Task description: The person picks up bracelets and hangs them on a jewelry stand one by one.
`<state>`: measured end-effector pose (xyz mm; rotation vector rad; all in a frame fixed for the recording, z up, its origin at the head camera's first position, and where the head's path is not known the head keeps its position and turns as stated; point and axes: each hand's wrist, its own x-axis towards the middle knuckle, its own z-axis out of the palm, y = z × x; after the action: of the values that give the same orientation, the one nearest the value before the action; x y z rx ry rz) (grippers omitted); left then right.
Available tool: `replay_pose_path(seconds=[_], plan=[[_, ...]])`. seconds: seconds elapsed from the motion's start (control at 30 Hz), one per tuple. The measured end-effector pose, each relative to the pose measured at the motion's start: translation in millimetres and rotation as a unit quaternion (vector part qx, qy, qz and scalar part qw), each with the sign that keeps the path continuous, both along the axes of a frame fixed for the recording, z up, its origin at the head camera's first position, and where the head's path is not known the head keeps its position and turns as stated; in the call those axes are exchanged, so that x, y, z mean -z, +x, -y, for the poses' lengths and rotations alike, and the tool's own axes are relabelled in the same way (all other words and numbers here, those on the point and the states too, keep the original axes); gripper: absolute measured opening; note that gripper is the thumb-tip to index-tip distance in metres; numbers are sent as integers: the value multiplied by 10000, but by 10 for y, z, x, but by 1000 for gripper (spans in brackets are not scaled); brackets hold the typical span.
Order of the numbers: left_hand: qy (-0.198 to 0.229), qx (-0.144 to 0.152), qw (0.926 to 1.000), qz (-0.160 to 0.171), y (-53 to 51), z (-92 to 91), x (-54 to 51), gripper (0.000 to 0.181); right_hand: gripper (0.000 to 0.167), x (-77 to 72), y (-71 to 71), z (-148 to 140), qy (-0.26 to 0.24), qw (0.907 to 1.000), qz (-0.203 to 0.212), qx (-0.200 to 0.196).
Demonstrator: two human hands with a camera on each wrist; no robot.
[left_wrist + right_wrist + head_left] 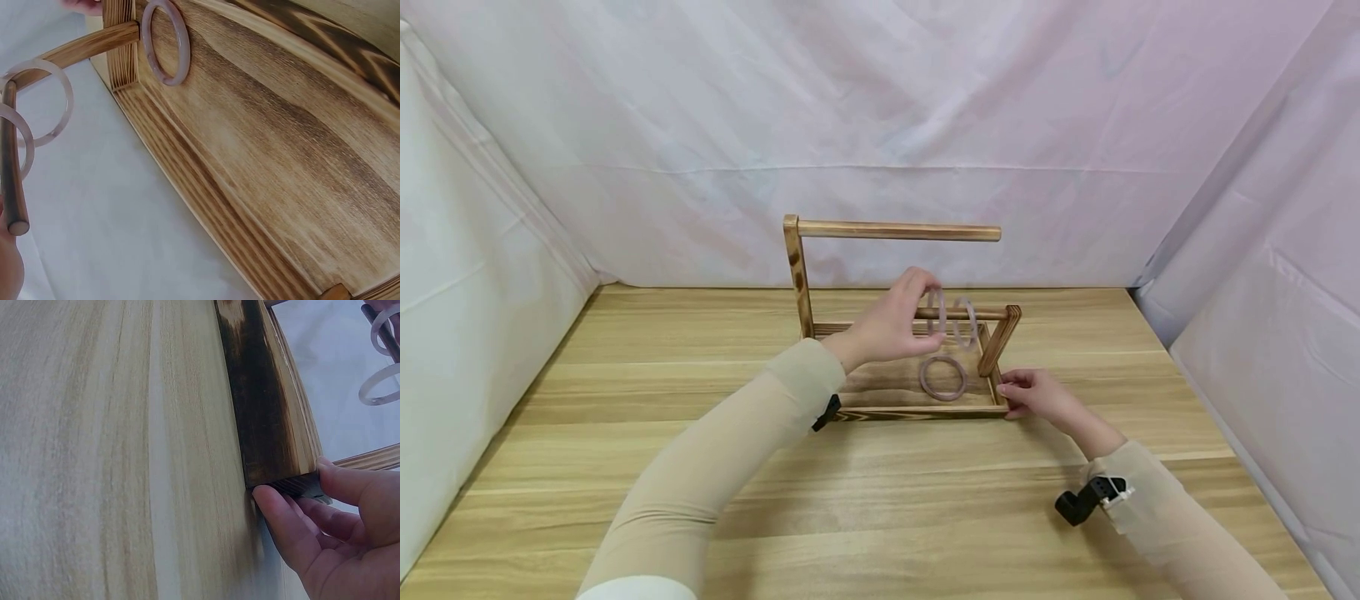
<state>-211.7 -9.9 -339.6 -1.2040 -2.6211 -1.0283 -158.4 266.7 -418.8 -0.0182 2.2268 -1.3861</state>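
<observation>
Three plain rings [182,45], wooden rack [898,231]

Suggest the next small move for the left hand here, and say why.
Probably the left hand should ease its held ring along the lower bar toward the post: that ring encircles the bar near its free end, another ring hangs closer to the post, and the right hand grips the tray.

The sleeves [718,454] are beige with paler cuffs [811,377] (white cloth [637,588] shows above the left sleeve). A black camera [1078,503] sits at each cuff, the right one beside a white strip [1120,497]. Left hand [889,323] and right hand [1041,395] are bare.
</observation>
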Motion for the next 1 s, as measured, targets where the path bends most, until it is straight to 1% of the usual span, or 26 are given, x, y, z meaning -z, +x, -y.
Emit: replay_pose_path(seconds=[0.23, 0.57, 0.87, 0.93, 1.0], plan=[[-24, 18, 10000, -43, 1, -28, -17, 61, 48, 24, -17, -6, 30, 10000, -7, 32], [-24, 77, 9999, -112, 9, -56, -14, 59, 48, 6, -6, 3, 9, 10000, 6, 56], [-223, 73, 9997, -94, 16, -89, -27, 58, 48, -4, 5, 13, 29, 10000, 45, 77], [-323, 17, 9993, -195, 12, -99, -25, 58, 48, -4, 6, 16, 24, 10000, 45, 78], [-505, -87, 9978, -416, 9, -108, -29, 58, 48, -6, 6, 17, 33, 10000, 35, 67]])
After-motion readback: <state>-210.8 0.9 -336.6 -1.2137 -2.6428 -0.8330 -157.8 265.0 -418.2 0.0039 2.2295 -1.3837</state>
